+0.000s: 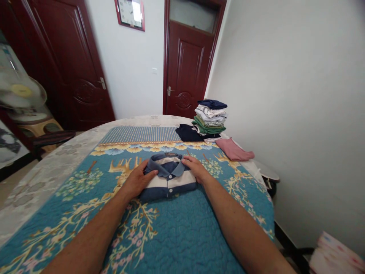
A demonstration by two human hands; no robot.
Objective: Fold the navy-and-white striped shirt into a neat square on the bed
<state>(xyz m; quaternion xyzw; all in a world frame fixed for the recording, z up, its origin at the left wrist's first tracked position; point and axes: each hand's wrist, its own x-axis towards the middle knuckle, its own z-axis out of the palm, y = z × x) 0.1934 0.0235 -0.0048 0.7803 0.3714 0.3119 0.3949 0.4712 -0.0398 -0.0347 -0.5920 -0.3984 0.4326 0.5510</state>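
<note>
A folded polo shirt with navy and cream stripes lies on the quilted teal cloth, its blue-grey collar facing up and two pale buttons showing down the front. At its left side, my left hand grips the edge, thumb on top near the collar and the other fingers mostly hidden. My right hand holds the opposite side, with fingertips by the right collar corner. Both hands are closed on the fabric, and the shirt looks flat and neatly squared.
Behind to the right stands a tall stack of folded clothes. Dark folded garments lie beside it, and a pink garment is nearer the table's right edge. The teal quilted cloth covers much of the round table. A wall rises at right.
</note>
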